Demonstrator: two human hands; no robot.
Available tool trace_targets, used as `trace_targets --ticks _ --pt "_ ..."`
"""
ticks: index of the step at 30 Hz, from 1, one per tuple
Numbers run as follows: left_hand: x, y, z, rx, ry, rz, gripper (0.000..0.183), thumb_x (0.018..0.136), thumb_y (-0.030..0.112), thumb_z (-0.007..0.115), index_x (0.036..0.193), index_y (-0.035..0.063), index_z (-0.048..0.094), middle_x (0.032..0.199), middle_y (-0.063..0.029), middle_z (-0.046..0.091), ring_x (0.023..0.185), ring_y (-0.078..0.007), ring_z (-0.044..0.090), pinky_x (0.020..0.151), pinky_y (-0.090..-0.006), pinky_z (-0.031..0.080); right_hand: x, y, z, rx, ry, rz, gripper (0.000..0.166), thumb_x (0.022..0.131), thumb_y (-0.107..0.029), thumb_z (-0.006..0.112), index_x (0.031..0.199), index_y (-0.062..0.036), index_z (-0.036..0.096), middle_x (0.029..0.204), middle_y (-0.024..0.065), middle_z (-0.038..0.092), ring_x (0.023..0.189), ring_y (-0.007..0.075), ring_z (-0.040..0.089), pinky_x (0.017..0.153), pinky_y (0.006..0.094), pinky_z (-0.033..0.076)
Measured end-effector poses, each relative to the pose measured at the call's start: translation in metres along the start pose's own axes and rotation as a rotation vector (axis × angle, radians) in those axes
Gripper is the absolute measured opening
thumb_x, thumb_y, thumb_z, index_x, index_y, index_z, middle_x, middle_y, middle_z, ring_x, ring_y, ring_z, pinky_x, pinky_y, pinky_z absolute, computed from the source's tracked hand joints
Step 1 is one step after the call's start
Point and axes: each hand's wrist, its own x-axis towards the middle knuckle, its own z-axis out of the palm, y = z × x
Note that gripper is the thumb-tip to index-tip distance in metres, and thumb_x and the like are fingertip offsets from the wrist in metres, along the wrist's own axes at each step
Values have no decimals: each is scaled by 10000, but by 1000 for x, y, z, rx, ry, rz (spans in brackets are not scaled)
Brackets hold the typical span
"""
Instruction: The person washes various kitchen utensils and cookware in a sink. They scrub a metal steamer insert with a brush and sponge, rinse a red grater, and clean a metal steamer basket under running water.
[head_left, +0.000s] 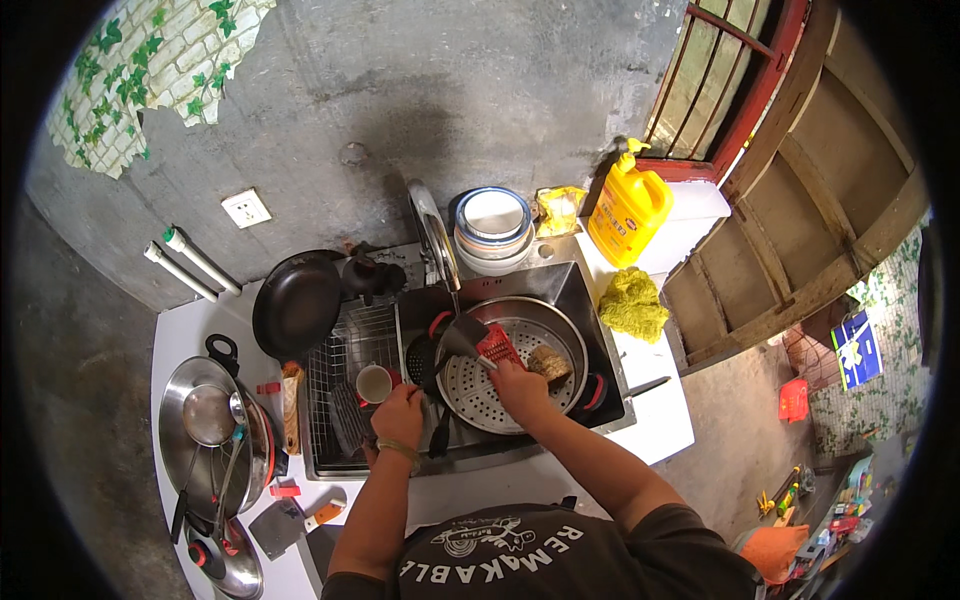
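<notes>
My right hand (520, 390) is closed on a red grater (498, 345) above a perforated metal steamer (480, 394) in the sink. A dark turner blade (465, 335) lies close by that hand, partly overlapping the grater. Inside the steamer, right of my fingers, is a brown loofah-like scrubber (550, 365). My left hand (399, 414) is over the divider between the wire rack and the basin, beside a red mug with a pale inside (374, 385); whether its fingers hold a thin handle cannot be told. A black slotted utensil (421, 358) rests between the mug and the steamer.
Behind the sink stand a faucet (433, 232), stacked bowls (494, 225) and a yellow pump jug (630, 214). A yellow-green cloth (634, 304) and a knife (649, 387) lie at right. Left are a frying pan (297, 306), a large steel pan (176, 420) and a scraper (279, 527).
</notes>
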Motion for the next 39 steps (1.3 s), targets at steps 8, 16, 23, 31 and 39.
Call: trace_targets --ticks 8,16,23,31,39 --pt "-5 -11 -2 4 -12 -13 213 848 281 625 946 94 655 846 -116 675 790 -313 646 697 -394 496 15 -1 -36 70 -11 210 256 927 -304 486 893 -54 535 773 184 638 675 365 637 568 481 483" --pt "-9 -2 -5 -15 -56 -39 195 860 272 611 944 100 650 858 -111 677 818 -313 646 709 -402 497 19 13 -29 -6 -84 326 276 944 -304 450 906 -45 537 797 190 647 713 362 645 618 476 490" --pt "-1 0 -6 -2 -67 -110 208 859 278 611 956 98 650 867 -111 679 830 -314 647 721 -404 497 0 -17 -13 85 -4 15 212 926 -255 466 885 -61 542 771 177 649 685 349 646 598 468 492" --pt "-8 -8 -6 -48 4 -66 205 857 284 613 931 95 644 857 -115 675 817 -310 646 712 -406 494 13 3 -24 87 13 199 243 936 -281 464 863 -58 527 735 172 626 667 371 637 600 496 483" --pt "-17 3 -7 -56 -14 -87 199 845 279 624 931 100 642 848 -117 672 806 -320 642 696 -406 492 21 31 -16 61 -61 304 274 913 -319 501 871 -50 530 762 181 640 708 375 640 623 487 493"
